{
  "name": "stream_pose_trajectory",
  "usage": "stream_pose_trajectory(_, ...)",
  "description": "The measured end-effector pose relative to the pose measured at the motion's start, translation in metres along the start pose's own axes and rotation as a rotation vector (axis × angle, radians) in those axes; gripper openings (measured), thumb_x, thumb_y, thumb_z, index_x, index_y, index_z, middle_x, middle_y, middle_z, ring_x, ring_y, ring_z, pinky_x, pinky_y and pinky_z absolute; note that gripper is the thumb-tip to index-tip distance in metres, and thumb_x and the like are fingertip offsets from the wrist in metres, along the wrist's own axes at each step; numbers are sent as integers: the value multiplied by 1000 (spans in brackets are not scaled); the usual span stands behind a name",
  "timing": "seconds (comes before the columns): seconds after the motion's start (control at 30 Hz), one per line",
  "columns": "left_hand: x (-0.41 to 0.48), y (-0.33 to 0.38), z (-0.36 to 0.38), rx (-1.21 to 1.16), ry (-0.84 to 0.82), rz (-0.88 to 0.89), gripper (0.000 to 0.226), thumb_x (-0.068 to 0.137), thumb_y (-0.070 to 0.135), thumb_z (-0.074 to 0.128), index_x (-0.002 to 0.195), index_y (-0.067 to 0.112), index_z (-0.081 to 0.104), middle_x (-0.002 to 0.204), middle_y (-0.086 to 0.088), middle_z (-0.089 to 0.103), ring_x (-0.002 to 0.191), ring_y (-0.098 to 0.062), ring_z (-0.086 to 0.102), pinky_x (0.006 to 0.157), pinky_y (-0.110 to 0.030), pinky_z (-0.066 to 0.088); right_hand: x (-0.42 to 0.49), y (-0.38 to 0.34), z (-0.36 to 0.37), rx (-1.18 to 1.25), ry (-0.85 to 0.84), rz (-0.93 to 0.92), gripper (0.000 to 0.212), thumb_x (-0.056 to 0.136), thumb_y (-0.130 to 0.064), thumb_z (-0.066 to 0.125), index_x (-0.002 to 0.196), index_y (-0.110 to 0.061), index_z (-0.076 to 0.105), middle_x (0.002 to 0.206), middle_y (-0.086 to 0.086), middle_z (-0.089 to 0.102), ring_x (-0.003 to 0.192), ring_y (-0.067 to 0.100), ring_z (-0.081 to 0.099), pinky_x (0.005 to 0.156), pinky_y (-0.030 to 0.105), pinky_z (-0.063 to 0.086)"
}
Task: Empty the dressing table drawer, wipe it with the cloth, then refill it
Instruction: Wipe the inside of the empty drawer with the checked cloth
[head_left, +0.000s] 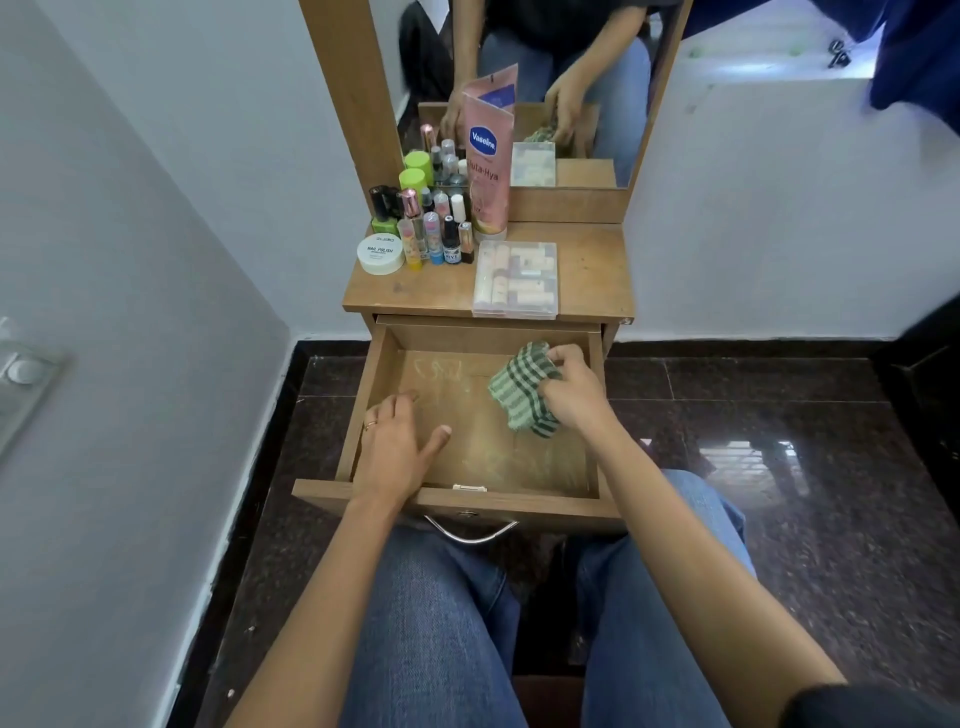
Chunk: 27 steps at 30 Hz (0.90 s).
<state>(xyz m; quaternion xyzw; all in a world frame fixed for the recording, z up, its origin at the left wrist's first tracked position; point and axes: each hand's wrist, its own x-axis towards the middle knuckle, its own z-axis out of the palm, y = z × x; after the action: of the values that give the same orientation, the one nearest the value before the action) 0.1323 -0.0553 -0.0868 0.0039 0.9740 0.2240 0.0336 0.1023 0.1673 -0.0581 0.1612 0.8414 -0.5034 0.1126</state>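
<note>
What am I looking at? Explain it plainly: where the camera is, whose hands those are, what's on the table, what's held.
There is no machine here. One camera, worn on a seated person's head, looks down at their own hands. The drawer of a small dressing table is pulled out above their knees and has been emptied. The right hand grips a green checked cloth inside it. The left hand lies open on the drawer bottom. On the tabletop are a pink Vaseline tube, small bottles, a white jar and a clear plastic box. The mirror behind reflects the person.
</note>
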Motion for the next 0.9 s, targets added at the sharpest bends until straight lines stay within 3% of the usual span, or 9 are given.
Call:
stream_pose_trajectory(0.17, 2, -3, 4, 45, -40, -11, 74, 87, 54, 58, 143, 12, 34, 144, -11, 41, 135, -32, 29, 110, -43, 28, 1, 4, 7, -64, 69, -19, 51, 86, -2, 41, 130, -28, 36, 98, -4, 52, 74, 4, 52, 54, 23, 40)
stream_pose_trajectory(0.3, 2, -5, 5, 43, -61, 3, 75, 87, 53, 58, 144, 11, 33, 146, -10, 39, 136, -31, 28, 109, -43, 29, -3, 14, 14, -8, 84, -35, 51, 86, 4, 37, 125, -27, 48, 103, -6, 55, 77, -2, 52, 53, 13, 37)
stream_pose_trajectory(0.43, -1, -5, 6, 26, -30, 14, 71, 89, 51, 58, 142, 11, 36, 143, -9, 43, 134, -29, 30, 108, -41, 31, 3, 17, 17, 21, 104, -47, 50, 89, 2, 38, 130, -26, 45, 116, -3, 55, 88, 2, 55, 66, 16, 44)
stream_pose_trajectory(0.5, -2, -6, 5, -2, 14, 20, 65, 90, 49, 57, 140, 10, 40, 141, -9, 46, 133, -27, 33, 106, -40, 33, 8, 19, 20, -130, 59, -11, 49, 91, -2, 43, 137, -14, 37, 129, 11, 50, 110, 22, 54, 89, 31, 47)
stream_pose_trajectory(0.57, -3, -6, 2, -32, 54, 39, 60, 92, 46, 56, 137, 9, 43, 138, -9, 49, 131, -26, 37, 106, -39, 35, 11, 23, 28, -347, -37, 102, 55, 91, -11, 53, 140, -4, 30, 141, 22, 33, 129, 36, 36, 105, 41, 34)
stream_pose_trajectory(0.63, -2, -8, -2, -24, 76, 71, 55, 93, 44, 55, 135, 9, 46, 137, -8, 51, 130, -25, 39, 106, -40, 38, 9, 27, 37, -535, -66, 167, 63, 91, -21, 58, 140, 2, 25, 146, 27, 16, 134, 39, 22, 110, 40, 27)
stream_pose_trajectory(0.73, 1, -16, -11, 34, 86, 88, 52, 93, 43, 53, 133, 10, 48, 135, -8, 53, 127, -25, 41, 104, -41, 39, 10, 28, 46, -731, 35, 20, 70, 92, -22, 55, 142, 11, 19, 152, 30, 5, 141, 41, 10, 116, 40, 16)
stream_pose_trajectory(0.8, 2, -23, -16, 50, 88, 84, 51, 93, 42, 55, 134, 11, 48, 134, -8, 53, 127, -27, 40, 103, -42, 39, 15, 22, 49, -770, 18, -42, 69, 95, -18, 46, 146, 12, 9, 154, 30, 2, 144, 40, 3, 118, 42, 7)
stream_pose_trajectory(0.9, 0, -27, -19, -9, 84, 45, 49, 93, 40, 55, 133, 13, 49, 133, -8, 54, 128, -27, 38, 101, -44, 40, 23, 12, 51, -693, -117, 65, 70, 99, -24, 36, 146, 12, -2, 154, 31, -5, 144, 42, -3, 118, 44, 4)
